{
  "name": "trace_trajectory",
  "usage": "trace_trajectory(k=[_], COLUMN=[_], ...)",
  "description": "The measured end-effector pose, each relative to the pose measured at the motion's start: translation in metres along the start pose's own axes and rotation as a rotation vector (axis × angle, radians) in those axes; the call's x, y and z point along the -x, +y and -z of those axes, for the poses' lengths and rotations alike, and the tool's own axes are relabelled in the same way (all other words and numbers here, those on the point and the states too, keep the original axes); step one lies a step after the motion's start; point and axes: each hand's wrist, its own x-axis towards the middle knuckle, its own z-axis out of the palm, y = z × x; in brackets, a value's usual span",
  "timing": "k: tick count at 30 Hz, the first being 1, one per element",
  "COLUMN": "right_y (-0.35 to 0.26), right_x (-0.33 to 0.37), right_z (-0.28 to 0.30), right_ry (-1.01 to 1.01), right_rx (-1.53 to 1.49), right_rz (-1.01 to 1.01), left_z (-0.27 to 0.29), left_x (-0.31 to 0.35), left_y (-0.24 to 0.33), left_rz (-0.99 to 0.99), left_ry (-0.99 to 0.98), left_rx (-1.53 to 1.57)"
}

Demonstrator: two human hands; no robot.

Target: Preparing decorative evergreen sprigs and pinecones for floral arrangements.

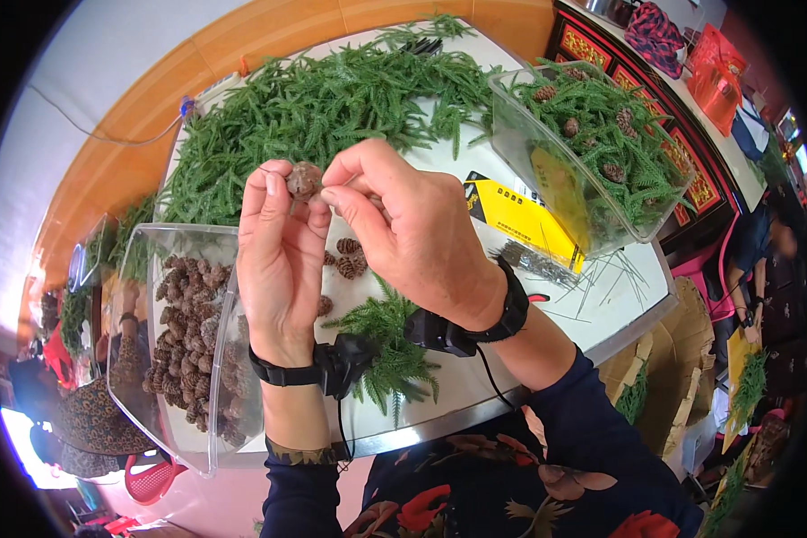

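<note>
A brown pine cone (304, 180) is pinched between the thumb and fingers of my left hand (276, 238), raised above the white table. Close against it on the right, my right hand (402, 220) has its thumb and index finger pressed together; what they grip is too small to make out. Below the hands, several loose pine cones (351, 260) lie on the table. A green artificial pine sprig (387, 345) rests between my wrists, near the table's front edge.
A clear bin of pine cones (186, 359) stands at the left. Another clear bin (641, 235) at the right holds green sprigs with cones. A heap of green sprigs (332, 103) covers the far side. Thin wires (614, 282) lie near a yellow card (520, 211).
</note>
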Motion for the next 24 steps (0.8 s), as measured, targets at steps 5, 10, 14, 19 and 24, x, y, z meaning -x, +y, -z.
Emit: trace_trajectory(k=[5,10,14,19,24], right_y=[0.000,-0.001,0.000,0.000,0.001], right_x=[0.000,-0.001,0.000,-0.002,-0.003], right_z=[-0.002,0.002,0.001,0.001,0.003], right_ry=[0.044,0.047,0.036,0.016,-0.031], right_rx=[0.030,0.082,0.043,-0.099,-0.137], right_rz=[0.020,0.016,0.013,0.002,-0.006], left_z=[-0.007,-0.005,-0.006,0.000,0.013], left_x=[-0.001,0.000,0.000,-0.003,-0.008], left_y=[0.000,0.000,0.002,0.004,-0.001], left_rz=[0.044,0.072,0.025,0.046,0.107], left_ry=[-0.014,-0.094,-0.114,-0.166,-0.304], left_rx=[0.095,0.098,0.069,0.190,0.345])
